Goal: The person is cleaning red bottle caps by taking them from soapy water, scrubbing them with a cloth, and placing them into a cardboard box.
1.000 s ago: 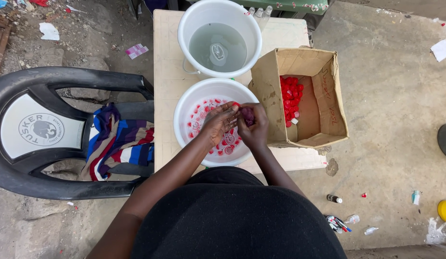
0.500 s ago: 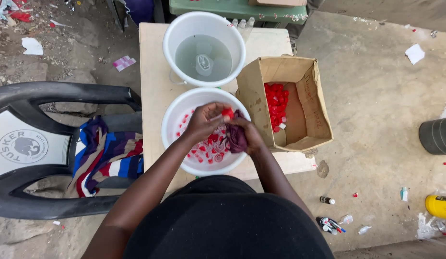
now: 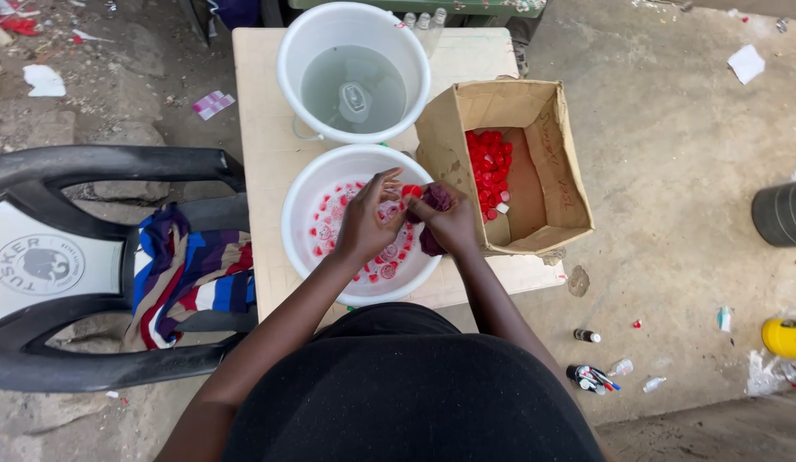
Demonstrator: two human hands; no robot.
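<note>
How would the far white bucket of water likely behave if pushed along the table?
The bucket looks well filled with clear water, so it is probably heavy and would slide stiffly. A quick shove would likely slosh water over the rim. Its wide base suggests it would not tip easily on the table.

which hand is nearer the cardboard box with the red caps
The right hand. It holds a dark cloth right beside the cardboard box, at the box's near-left wall. The left hand is farther off, over the middle of the white basin, pinching a red cap.
</note>
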